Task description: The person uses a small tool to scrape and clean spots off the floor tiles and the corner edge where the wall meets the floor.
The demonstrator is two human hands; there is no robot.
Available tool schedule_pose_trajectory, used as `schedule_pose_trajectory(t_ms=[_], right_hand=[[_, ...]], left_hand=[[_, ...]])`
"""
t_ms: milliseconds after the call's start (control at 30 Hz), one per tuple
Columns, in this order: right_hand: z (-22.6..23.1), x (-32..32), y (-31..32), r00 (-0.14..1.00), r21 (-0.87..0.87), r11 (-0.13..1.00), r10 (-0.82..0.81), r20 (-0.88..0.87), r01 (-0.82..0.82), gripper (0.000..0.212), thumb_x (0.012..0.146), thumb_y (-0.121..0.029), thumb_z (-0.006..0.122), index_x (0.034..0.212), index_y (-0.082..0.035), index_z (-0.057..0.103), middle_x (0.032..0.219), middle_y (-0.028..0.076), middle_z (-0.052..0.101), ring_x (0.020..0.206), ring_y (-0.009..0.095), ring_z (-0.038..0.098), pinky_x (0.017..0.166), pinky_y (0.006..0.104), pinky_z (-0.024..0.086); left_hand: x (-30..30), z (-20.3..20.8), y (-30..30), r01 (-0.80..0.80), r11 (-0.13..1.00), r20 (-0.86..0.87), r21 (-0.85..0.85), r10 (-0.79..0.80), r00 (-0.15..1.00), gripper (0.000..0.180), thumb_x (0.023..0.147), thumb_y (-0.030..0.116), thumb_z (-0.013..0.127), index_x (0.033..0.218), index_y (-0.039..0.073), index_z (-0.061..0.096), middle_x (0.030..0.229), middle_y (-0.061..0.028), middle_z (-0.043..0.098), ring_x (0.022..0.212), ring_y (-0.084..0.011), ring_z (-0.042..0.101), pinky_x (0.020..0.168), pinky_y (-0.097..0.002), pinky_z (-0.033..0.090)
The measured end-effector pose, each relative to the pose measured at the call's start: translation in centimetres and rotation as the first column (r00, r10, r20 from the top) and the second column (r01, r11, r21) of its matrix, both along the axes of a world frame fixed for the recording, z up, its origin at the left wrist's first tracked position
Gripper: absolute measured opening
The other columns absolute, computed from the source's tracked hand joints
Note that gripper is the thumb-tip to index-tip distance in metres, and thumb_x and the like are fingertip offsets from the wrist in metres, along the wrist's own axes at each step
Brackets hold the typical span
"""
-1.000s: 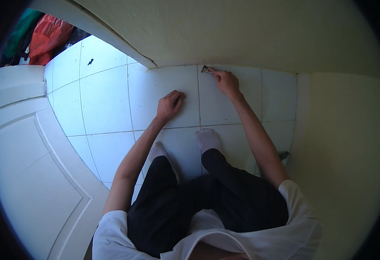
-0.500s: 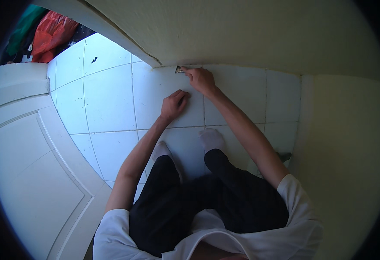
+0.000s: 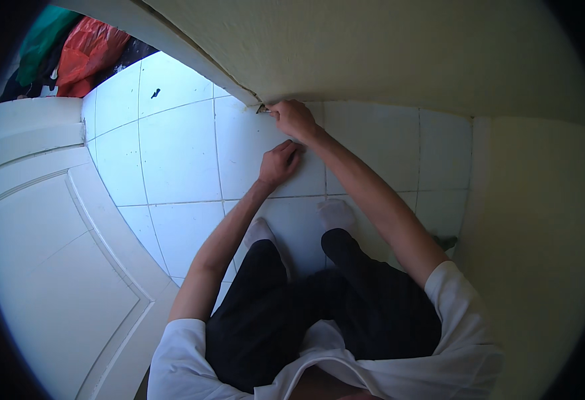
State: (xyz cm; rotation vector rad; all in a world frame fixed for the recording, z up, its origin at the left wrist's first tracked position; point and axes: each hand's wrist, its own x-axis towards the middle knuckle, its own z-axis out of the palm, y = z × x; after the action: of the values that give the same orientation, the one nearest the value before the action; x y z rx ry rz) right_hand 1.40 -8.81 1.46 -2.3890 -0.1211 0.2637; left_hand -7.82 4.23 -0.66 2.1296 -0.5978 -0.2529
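My right hand is closed around a small scraper-like tool; its handle is mostly hidden in my fingers. The tool's short, dark head is down at the floor, where the wall meets the door frame. Just nearer to me, my left hand rests low over the white floor tiles with its fingers curled in. Whether anything is inside those fingers is hidden.
A white panelled door stands at the left. Beyond the doorway lie a red plastic bag and a green one. A small dark scrap is on the tiles. By my right arm sits a dark green object.
My right hand has slid the tool left along the wall's foot to the door frame. My left hand stays curled near the floor, now closer to my right wrist.
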Motion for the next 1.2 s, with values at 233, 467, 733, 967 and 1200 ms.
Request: schedule_pose_trajectory(t_ms=[233, 467, 733, 967, 1200], right_hand=[[0.3, -2.0, -3.7, 0.99, 0.007, 0.996, -0.093, -0.103, 0.094, 0.033, 0.094, -0.019, 0.062, 0.124, -0.018, 0.074, 0.104, 0.015, 0.076, 0.096, 0.036, 0.072, 0.086, 0.0457, 0.057], [0.0, -1.3, -1.3, 0.998, -0.034, 0.998, -0.046, -0.033, 0.044, 0.035, 0.095, -0.015, 0.059, 0.125, -0.022, 0.074, 0.1, 0.017, 0.075, 0.093, 0.037, 0.072, 0.084, 0.0477, 0.057], [0.3, -2.5, -2.6, 0.984, 0.046, 0.984, -0.17, -0.049, 0.172, 0.034, 0.093, -0.013, 0.06, 0.124, -0.016, 0.074, 0.096, 0.016, 0.075, 0.093, 0.037, 0.072, 0.082, 0.049, 0.058], [-1.3, -2.8, -3.6, 0.996, -0.104, 0.994, 0.051, 0.075, -0.043, 0.035, 0.096, -0.014, 0.058, 0.129, -0.019, 0.072, 0.096, 0.01, 0.077, 0.082, 0.035, 0.074, 0.076, 0.0449, 0.06], [-1.7, -6.0, -6.2, 0.99, -0.085, 0.996, -0.02, 0.138, 0.032, 0.039, 0.098, -0.016, 0.059, 0.134, -0.026, 0.068, 0.091, 0.008, 0.077, 0.079, 0.031, 0.074, 0.072, 0.043, 0.06]], left_hand=[[-0.3, 0.1, 1.3, -0.007, 0.999, 0.023, 0.033, 0.006, 1.0, 0.011, 0.091, 0.014, 0.063, 0.1, 0.009, 0.067, 0.097, -0.009, 0.067, 0.086, -0.0341, 0.069, 0.075, -0.0448, 0.057], [0.0, 0.1, 0.0, 0.002, 1.0, 0.063, 0.005, -0.002, 0.998, 0.012, 0.09, 0.014, 0.063, 0.101, 0.009, 0.067, 0.096, -0.0092, 0.067, 0.085, -0.0341, 0.068, 0.073, -0.0451, 0.058], [-0.3, -0.1, 1.0, 0.015, 1.0, 0.027, -0.013, -0.015, 1.0, 0.013, 0.089, 0.013, 0.062, 0.1, 0.009, 0.066, 0.097, -0.009, 0.067, 0.088, -0.0333, 0.068, 0.074, -0.0441, 0.058], [0.1, 0.5, 0.8, 0.051, 0.998, 0.038, 0.032, -0.052, 0.998, 0.015, 0.087, 0.009, 0.061, 0.1, 0.01, 0.067, 0.097, -0.0086, 0.066, 0.09, -0.033, 0.068, 0.076, -0.0445, 0.057], [0.2, 1.2, 0.8, 0.066, 0.996, -0.008, -0.058, -0.067, 0.998, 0.017, 0.086, 0.006, 0.059, 0.1, 0.01, 0.067, 0.097, -0.0094, 0.067, 0.089, -0.034, 0.068, 0.075, -0.0445, 0.056]])
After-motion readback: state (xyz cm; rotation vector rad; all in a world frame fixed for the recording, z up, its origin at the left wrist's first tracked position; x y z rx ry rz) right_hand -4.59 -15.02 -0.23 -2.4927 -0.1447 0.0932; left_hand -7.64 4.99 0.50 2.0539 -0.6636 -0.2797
